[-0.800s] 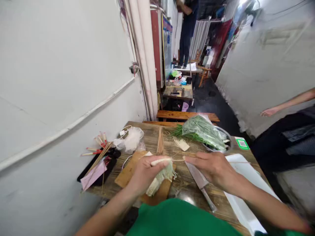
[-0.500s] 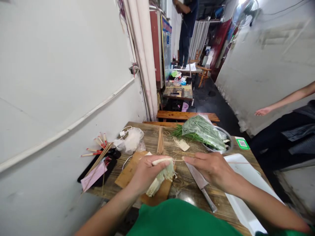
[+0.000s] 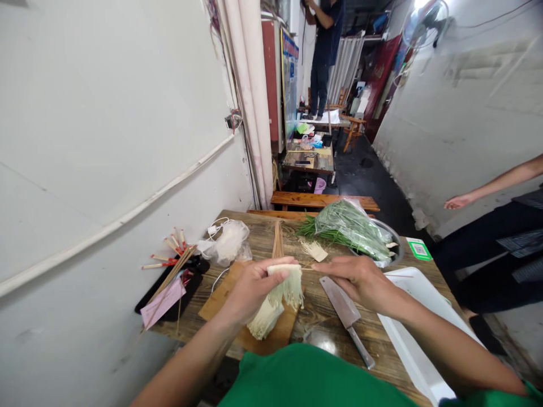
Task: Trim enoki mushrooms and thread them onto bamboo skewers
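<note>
My left hand point(image 3: 250, 285) is closed on a flat bunch of enoki mushrooms point(image 3: 288, 285), whose thin stems hang down below the fingers. My right hand point(image 3: 360, 277) pinches a thin bamboo skewer point(image 3: 307, 268) that points left at the upper edge of the bunch; whether its tip is inside the mushrooms I cannot tell. The skewer's far end shows past my right hand. Under the held bunch, a larger clump of enoki point(image 3: 265, 320) lies on a wooden cutting board point(image 3: 289, 329). A small flat piece of enoki point(image 3: 314, 251) rests farther back on the table.
A cleaver point(image 3: 341, 305) lies below my right hand, beside a white tray point(image 3: 418, 333). Behind are loose skewers point(image 3: 278, 240), bagged greens point(image 3: 350, 229) over a metal bowl point(image 3: 396, 243), and a plastic bag point(image 3: 231, 240). A person's arm point(image 3: 496, 189) shows at right; another person stands far back.
The enoki bunch in my left hand has tipped so its stems hang toward me. My right hand has shifted slightly left, bringing its fingers closer to the bunch.
</note>
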A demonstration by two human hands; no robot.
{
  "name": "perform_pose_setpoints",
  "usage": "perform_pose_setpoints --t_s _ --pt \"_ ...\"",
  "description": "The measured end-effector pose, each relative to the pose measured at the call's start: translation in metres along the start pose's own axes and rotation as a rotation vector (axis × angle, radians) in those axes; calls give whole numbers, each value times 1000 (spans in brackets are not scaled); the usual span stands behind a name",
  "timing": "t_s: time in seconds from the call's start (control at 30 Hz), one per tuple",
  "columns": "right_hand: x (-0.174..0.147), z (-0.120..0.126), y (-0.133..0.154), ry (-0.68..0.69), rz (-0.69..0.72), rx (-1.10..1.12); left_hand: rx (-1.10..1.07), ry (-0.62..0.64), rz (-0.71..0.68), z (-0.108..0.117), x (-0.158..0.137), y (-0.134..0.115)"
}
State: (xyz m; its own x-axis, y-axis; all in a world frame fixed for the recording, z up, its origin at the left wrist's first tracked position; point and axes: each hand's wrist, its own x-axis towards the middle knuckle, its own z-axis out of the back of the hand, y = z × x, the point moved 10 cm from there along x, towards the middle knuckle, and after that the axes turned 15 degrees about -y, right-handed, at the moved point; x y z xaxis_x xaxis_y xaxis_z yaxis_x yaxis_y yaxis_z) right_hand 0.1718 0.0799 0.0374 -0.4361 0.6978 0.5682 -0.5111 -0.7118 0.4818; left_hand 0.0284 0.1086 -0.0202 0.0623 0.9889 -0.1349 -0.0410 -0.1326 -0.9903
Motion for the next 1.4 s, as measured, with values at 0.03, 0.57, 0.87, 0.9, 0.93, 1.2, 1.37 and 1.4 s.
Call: perform_pose_setpoints --t_s 0.03,0.57,0.87,0.9,0.93,1.2,1.37,1.4 --pt "0 -1 -3 9 -16 20 17 -6 -17 3 0 -2" --pt "-1 12 6 8 8 -3 133 -39 -139 1 -9 -13" --pt "-4 15 11 -35 56 -60 120 -28 -124 -4 -11 -16" --pt "-5 15 11 -42 59 -68 118 -30 -120 -3 -11 -16" --pt "-5 14 11 -46 62 -79 116 -33 -116 -3 -10 -16" --pt "-7 7 6 -26 74 -114 105 -32 -112 -3 -8 -9" --pt "-5 7 8 -49 92 -86 99 -29 -100 -3 -6 -6" --pt "-5 7 8 -49 91 -86 99 -31 -101 -3 -5 -6"
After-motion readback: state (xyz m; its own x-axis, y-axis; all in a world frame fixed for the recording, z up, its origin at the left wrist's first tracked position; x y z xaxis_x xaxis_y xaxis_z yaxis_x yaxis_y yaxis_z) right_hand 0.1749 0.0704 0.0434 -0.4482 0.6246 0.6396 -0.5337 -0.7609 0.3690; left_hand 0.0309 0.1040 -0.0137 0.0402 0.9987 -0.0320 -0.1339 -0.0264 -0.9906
